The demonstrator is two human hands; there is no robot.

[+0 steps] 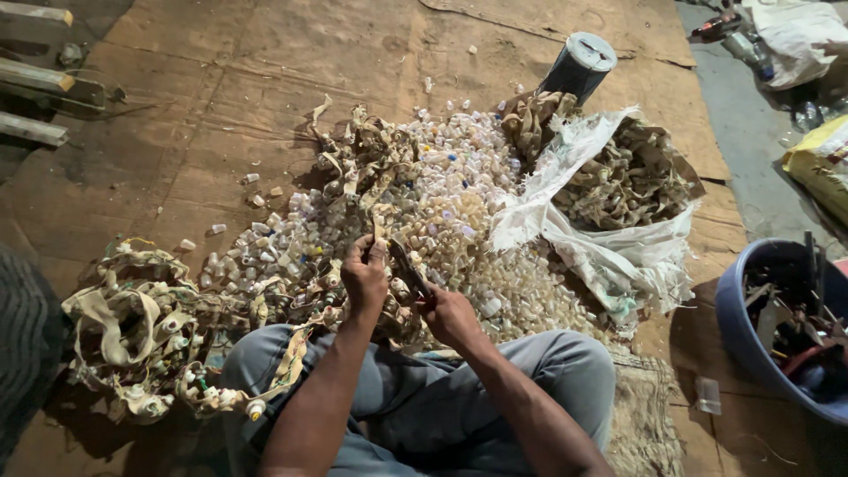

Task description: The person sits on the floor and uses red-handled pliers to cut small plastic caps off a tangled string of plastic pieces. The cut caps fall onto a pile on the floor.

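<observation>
I sit cross-legged on cardboard sheets. My left hand (365, 272) pinches a strip of tan webbing (378, 231) that carries small plastic bottle parts. My right hand (444, 314) grips a dark cutting tool (408, 269), whose blades point up toward the strip. Just beyond both hands spreads a big heap of small clear and white plastic pieces (442, 212). A tangle of tan straps with pieces still attached (141, 331) lies by my left knee and runs across my lap.
A white woven sack (609, 256) holding cut tan strap scraps lies to the right. A dark cylindrical can (579, 64) stands behind the heap. A blue plastic tub with metal tools (777, 322) sits at the far right. Wooden slats (35, 79) lie top left.
</observation>
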